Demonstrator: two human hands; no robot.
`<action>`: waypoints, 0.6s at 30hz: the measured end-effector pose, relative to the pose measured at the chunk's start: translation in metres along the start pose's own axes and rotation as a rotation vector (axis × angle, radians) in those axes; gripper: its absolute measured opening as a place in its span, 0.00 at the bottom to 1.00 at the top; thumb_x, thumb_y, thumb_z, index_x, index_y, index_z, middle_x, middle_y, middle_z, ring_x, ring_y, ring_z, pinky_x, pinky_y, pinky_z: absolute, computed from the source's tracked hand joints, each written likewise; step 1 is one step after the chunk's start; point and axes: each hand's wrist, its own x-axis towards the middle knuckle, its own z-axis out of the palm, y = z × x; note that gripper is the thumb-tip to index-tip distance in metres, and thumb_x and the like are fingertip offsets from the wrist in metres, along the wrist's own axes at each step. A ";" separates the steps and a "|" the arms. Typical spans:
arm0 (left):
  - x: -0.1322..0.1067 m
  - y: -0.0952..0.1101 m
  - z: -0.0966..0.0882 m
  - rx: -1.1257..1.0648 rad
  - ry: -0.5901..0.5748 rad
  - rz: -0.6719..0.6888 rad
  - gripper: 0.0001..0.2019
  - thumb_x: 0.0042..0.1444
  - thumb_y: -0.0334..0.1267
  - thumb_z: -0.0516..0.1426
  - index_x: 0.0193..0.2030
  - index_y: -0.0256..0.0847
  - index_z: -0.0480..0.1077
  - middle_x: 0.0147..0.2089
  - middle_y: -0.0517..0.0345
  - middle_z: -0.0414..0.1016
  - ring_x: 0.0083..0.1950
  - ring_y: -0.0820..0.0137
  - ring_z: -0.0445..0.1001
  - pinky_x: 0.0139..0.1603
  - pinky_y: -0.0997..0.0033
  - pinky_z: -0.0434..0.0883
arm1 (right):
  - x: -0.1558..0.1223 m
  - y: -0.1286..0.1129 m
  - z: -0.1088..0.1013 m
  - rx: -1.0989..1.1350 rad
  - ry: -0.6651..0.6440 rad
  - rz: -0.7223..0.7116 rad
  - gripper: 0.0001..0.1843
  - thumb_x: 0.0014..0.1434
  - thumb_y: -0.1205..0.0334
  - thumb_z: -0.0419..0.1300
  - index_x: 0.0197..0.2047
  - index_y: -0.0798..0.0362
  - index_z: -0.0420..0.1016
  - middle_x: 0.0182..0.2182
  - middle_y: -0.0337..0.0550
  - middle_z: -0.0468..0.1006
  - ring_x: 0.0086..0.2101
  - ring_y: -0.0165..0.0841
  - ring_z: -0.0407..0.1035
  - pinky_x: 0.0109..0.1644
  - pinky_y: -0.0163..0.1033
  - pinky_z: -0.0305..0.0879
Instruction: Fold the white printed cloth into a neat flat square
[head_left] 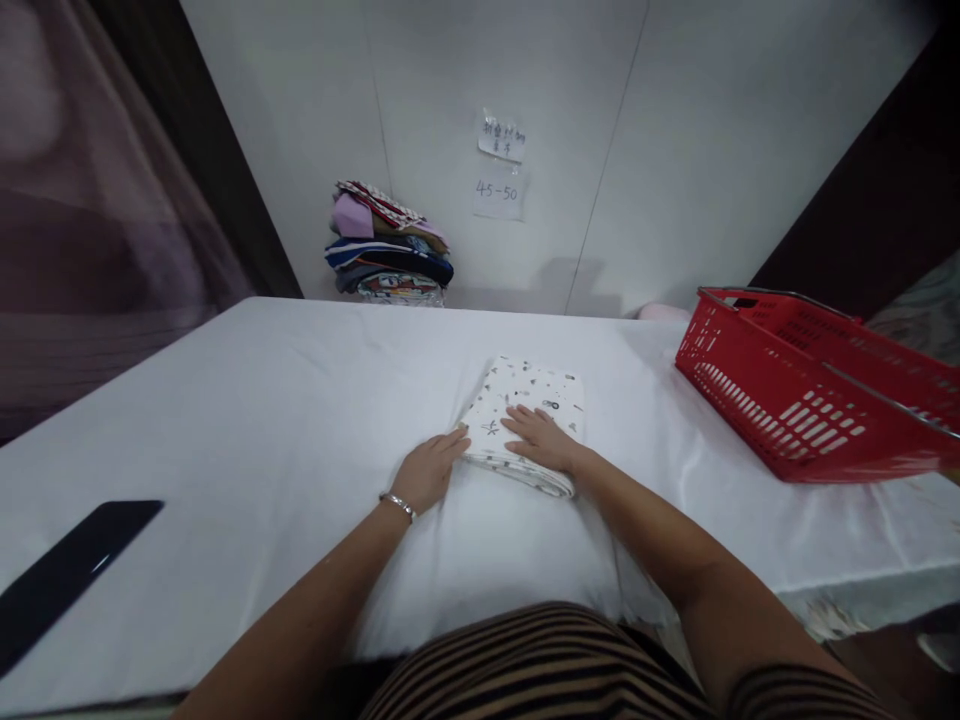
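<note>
A white cloth (536,392) with small dark printed motifs lies folded into a thick, flat rectangle on the table. Its rounded, layered fold faces me. My right hand (541,438) rests flat on top of it, fingers spread toward the left. At the cloth's left edge is my left hand (435,468), its fingers stretched out and touching the side near the front corner. A silver bracelet (399,505) circles my left wrist. Neither hand grips the cloth.
A white sheet (300,400) covers the table. To the right stands a red plastic basket (780,400) with metal handles. A stack of folded fabrics (390,245) sits at the back by the wall. A dark flat object (75,565) lies at the left front.
</note>
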 end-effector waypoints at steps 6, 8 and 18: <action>-0.001 -0.002 0.004 -0.059 0.004 -0.024 0.27 0.50 0.22 0.47 0.56 0.44 0.65 0.61 0.56 0.64 0.57 0.67 0.67 0.55 0.60 0.68 | 0.006 -0.005 -0.010 -0.004 -0.049 0.010 0.35 0.62 0.38 0.39 0.67 0.47 0.48 0.67 0.47 0.40 0.65 0.42 0.33 0.65 0.55 0.32; -0.001 -0.002 0.005 -0.076 0.007 -0.034 0.27 0.49 0.21 0.47 0.55 0.44 0.65 0.61 0.56 0.64 0.57 0.67 0.66 0.56 0.61 0.67 | 0.017 -0.011 -0.015 -0.030 -0.016 -0.020 0.37 0.62 0.38 0.38 0.67 0.48 0.45 0.67 0.46 0.38 0.65 0.40 0.30 0.65 0.53 0.29; -0.003 -0.002 0.004 -0.091 0.027 -0.025 0.27 0.48 0.20 0.47 0.54 0.42 0.66 0.61 0.55 0.64 0.57 0.67 0.66 0.56 0.60 0.67 | 0.060 -0.004 -0.005 -0.042 -0.104 -0.029 0.40 0.60 0.36 0.36 0.68 0.51 0.42 0.67 0.49 0.38 0.65 0.43 0.33 0.64 0.56 0.30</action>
